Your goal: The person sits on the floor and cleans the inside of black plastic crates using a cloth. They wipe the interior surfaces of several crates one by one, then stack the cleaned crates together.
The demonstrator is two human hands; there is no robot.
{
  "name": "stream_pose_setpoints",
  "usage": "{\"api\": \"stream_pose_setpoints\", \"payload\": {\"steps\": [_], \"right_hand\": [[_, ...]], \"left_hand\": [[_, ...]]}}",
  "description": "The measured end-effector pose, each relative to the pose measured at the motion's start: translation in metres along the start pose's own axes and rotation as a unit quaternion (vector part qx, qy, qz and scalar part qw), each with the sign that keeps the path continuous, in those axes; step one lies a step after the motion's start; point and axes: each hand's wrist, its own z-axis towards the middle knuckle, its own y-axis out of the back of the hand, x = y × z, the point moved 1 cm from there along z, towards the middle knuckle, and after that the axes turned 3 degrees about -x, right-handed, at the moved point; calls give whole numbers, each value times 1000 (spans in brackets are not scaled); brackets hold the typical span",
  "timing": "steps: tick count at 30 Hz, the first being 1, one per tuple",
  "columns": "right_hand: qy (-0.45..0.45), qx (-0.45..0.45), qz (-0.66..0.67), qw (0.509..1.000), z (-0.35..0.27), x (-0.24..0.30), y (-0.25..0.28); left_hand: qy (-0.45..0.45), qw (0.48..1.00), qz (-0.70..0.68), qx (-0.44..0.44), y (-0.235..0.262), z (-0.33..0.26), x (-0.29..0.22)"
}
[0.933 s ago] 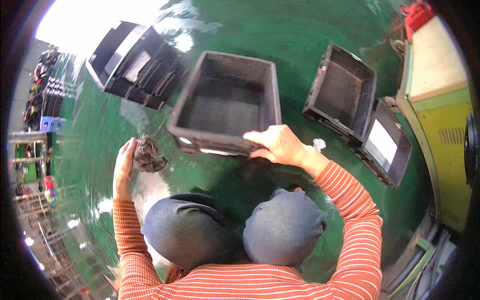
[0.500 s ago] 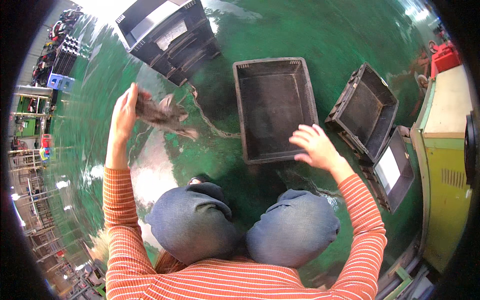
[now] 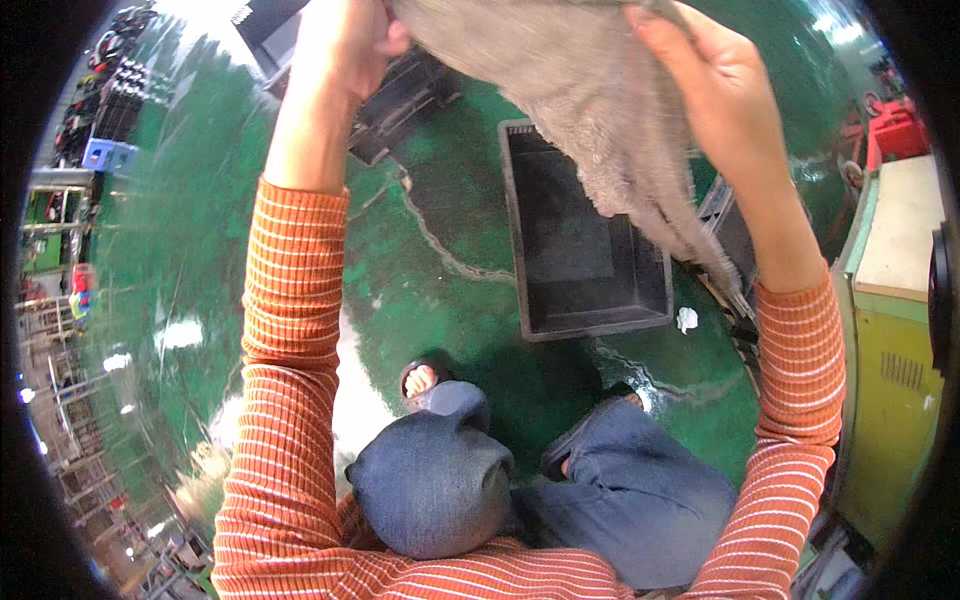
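A worn greyish-brown cloth [image 3: 590,120] hangs spread between my two raised hands at the top of the view. My left hand [image 3: 350,45] grips its left end, partly cut off by the upper edge. On the other side my right hand [image 3: 710,75] pinches the cloth's upper right part, and a loose corner trails down below it. Beneath the cloth a black plastic crate [image 3: 597,328] lies on the floor, its inside partly covered from sight.
Stacked black crates [image 3: 410,105] stand at the upper left, partly behind my left arm. More crates [image 3: 725,215] sit behind my right arm. A crumpled white scrap [image 3: 686,319] lies on the green floor [image 3: 420,310]. At the right stands a yellow-green cabinet [image 3: 890,400].
The cloth has gone from beside my left hand to being stretched between both hands, raised high. My right hand has left the crate's edge and taken hold of it. My legs have shifted.
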Motion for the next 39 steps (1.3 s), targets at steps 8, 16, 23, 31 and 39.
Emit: {"api": "stream_pose_setpoints", "payload": {"steps": [8, 16, 23, 31, 39], "right_hand": [[-250, -60, 272, 927, -53, -72, 5], [-283, 91, -304, 905, -210, -221, -90], [-42, 221, -341, 913, -175, -250, -203], [-280, -63, -475, 832, -177, -293, -176], [-125, 76, -504, 851, -183, -285, -121]], "left_hand": [[-50, 857, 505, 92, 46, -3, 271], [261, 597, 685, 326, 24, -47, 217], [69, 849, 456, 258, 51, -70, 242], [66, 818, 517, 242, 42, -69, 245], [97, 875, 435, 189, 46, -94, 244]]}}
